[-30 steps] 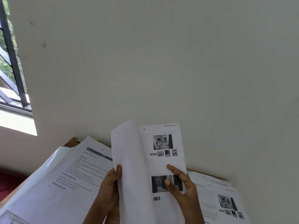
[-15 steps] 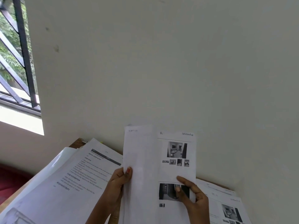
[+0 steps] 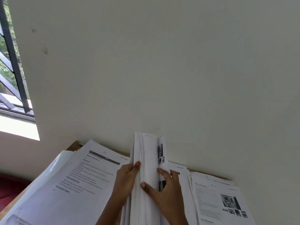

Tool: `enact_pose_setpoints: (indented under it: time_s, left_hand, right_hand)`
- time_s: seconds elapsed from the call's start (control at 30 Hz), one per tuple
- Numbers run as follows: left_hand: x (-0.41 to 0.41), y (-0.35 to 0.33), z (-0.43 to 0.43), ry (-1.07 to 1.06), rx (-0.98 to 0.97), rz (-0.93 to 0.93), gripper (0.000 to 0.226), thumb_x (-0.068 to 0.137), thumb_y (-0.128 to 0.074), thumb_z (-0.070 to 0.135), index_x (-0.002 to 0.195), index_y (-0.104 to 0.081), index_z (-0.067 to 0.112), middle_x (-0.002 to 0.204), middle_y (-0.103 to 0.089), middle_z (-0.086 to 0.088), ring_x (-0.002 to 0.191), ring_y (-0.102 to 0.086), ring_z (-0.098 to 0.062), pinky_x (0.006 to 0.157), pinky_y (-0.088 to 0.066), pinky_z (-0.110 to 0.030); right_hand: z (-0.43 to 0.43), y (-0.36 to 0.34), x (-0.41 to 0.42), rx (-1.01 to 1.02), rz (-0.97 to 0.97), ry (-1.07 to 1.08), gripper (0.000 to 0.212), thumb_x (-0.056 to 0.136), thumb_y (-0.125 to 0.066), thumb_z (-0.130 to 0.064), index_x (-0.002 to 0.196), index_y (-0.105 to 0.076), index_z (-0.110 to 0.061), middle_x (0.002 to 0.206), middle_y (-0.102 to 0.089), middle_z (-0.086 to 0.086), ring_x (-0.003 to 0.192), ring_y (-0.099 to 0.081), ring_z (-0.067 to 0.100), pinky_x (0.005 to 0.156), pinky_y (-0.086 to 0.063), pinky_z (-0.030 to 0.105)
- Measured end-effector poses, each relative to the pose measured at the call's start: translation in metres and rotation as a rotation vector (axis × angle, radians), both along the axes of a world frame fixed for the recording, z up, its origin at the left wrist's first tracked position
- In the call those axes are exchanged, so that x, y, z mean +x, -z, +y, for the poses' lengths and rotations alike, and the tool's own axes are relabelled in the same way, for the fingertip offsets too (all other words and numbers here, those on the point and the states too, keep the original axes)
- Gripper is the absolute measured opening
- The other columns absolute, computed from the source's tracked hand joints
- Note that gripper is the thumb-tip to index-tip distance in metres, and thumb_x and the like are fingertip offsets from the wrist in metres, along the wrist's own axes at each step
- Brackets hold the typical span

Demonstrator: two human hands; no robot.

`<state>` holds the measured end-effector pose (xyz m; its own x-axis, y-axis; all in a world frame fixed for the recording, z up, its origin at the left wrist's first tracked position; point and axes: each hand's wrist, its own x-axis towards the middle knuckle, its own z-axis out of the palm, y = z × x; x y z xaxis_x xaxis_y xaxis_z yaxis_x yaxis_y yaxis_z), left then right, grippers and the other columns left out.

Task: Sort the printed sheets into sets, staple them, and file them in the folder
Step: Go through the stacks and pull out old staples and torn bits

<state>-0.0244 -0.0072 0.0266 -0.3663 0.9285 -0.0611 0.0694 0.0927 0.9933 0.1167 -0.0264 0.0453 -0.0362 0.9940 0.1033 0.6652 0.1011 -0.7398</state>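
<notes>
Gripping one upright sheaf of sheets (image 3: 146, 153): left hand (image 3: 126, 179), right hand (image 3: 165, 192)

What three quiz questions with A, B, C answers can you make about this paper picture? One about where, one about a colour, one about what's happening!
1. Where does the sheet with photos lie, compared with the held bundle?
A) to its right
B) to its left
C) on top of it

2. What colour are the window bars?
A) red
B) black
C) yellow

3. How is the held bundle kept?
A) lying flat, untouched
B) rolled into a tube
C) stood on edge, gripped by both hands

Answers:
1 A, the sheet lies flat past the right hand.
2 B, the bars look black.
3 C, the left hand and the right hand grip it upright, pages fanned.
</notes>
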Motion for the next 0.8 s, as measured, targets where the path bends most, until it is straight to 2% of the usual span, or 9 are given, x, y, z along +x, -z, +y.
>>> enact_pose_setpoints:
  time_s: [0.1, 0.17, 0.23, 0.27, 0.4, 0.47, 0.57, 0.63, 0.8]
  left_hand:
    - [-0.005, 0.001, -0.004, 0.005, -0.029, -0.031, 0.038, 0.096, -0.054, 0.036, 0.079, -0.067, 0.004, 0.082, -0.070, -0.014, 0.073, -0.065, -0.024, 0.080, -0.054, -0.044]
    - [-0.008, 0.003, -0.005, 0.007, -0.047, -0.083, 0.043, 0.096, -0.054, 0.036, 0.081, -0.070, -0.001, 0.085, -0.073, -0.014, 0.079, -0.069, -0.029, 0.082, -0.055, -0.045]
    - [-0.010, 0.004, -0.005, 0.003, -0.060, -0.144, 0.039, 0.097, -0.055, 0.033, 0.084, -0.072, 0.000, 0.086, -0.074, -0.012, 0.084, -0.070, -0.030, 0.085, -0.056, -0.045]
    - [-0.010, 0.004, -0.005, -0.003, -0.063, -0.168, 0.037, 0.097, -0.055, 0.031, 0.082, -0.071, 0.001, 0.087, -0.074, -0.012, 0.084, -0.070, -0.029, 0.085, -0.056, -0.044]
    - [-0.008, 0.003, -0.005, 0.041, -0.039, -0.122, 0.035, 0.092, -0.063, 0.025, 0.076, -0.067, -0.007, 0.085, -0.071, -0.021, 0.078, -0.068, -0.033, 0.074, -0.051, -0.034]
    - [-0.006, 0.001, -0.006, 0.070, -0.011, -0.087, 0.032, 0.089, -0.067, 0.023, 0.078, -0.072, -0.007, 0.077, -0.073, -0.014, 0.078, -0.071, -0.029, 0.069, -0.055, -0.028]
    - [-0.005, -0.001, -0.007, 0.083, 0.000, -0.057, 0.034, 0.085, -0.070, 0.029, 0.079, -0.074, -0.004, 0.077, -0.073, -0.015, 0.082, -0.069, -0.035, 0.080, -0.056, -0.044]
    - [-0.007, -0.001, -0.007, 0.083, 0.007, -0.054, 0.040, 0.082, -0.071, 0.034, 0.076, -0.072, -0.006, 0.076, -0.071, -0.018, 0.078, -0.067, -0.037, 0.083, -0.054, -0.048]
    - [-0.009, -0.001, -0.008, 0.084, 0.002, -0.056, 0.030, 0.086, -0.068, 0.024, 0.061, -0.071, 0.007, 0.064, -0.071, -0.005, 0.062, -0.067, -0.014, 0.064, -0.055, -0.026]
  right_hand:
    - [0.003, 0.005, 0.004, -0.061, 0.098, 0.003, 0.116, 0.033, -0.044, -0.099, 0.128, -0.051, -0.032, 0.129, -0.040, -0.008, 0.119, -0.043, 0.005, 0.097, -0.038, 0.017]
    - [0.005, 0.005, 0.010, -0.117, 0.255, 0.011, 0.067, 0.065, -0.069, -0.067, 0.118, -0.059, -0.027, 0.117, -0.048, -0.008, 0.110, -0.051, 0.004, 0.084, -0.036, 0.007]
    - [0.007, 0.003, 0.016, -0.132, 0.351, 0.005, 0.021, 0.086, -0.062, -0.043, 0.104, -0.063, -0.031, 0.110, -0.053, -0.006, 0.105, -0.055, 0.004, 0.083, -0.038, 0.008]
    - [0.008, 0.005, 0.018, -0.140, 0.375, -0.004, 0.018, 0.088, -0.059, -0.046, 0.102, -0.062, -0.035, 0.110, -0.055, -0.005, 0.105, -0.055, 0.006, 0.087, -0.040, 0.013]
    - [0.009, 0.012, 0.013, -0.128, 0.362, -0.015, 0.079, 0.058, -0.056, -0.087, 0.110, -0.066, -0.029, 0.113, -0.058, -0.004, 0.103, -0.060, 0.005, 0.093, -0.049, 0.026]
    - [0.006, 0.011, 0.009, -0.115, 0.305, -0.005, 0.097, 0.043, -0.052, -0.095, 0.115, -0.060, -0.031, 0.115, -0.050, -0.010, 0.103, -0.056, 0.002, 0.092, -0.050, 0.025]
    - [0.001, 0.005, 0.004, -0.100, 0.168, -0.007, 0.106, 0.038, -0.053, -0.094, 0.124, -0.049, -0.034, 0.118, -0.041, -0.010, 0.104, -0.051, 0.004, 0.092, -0.049, 0.025]
    - [0.000, 0.006, 0.004, -0.066, 0.086, -0.008, 0.102, 0.046, -0.063, -0.085, 0.129, -0.046, -0.029, 0.120, -0.038, -0.009, 0.105, -0.048, 0.004, 0.092, -0.048, 0.025]
    - [0.005, 0.015, 0.006, -0.033, 0.090, 0.017, 0.089, 0.061, -0.073, -0.066, 0.134, -0.045, -0.023, 0.122, -0.038, -0.006, 0.105, -0.046, 0.005, 0.095, -0.046, 0.025]
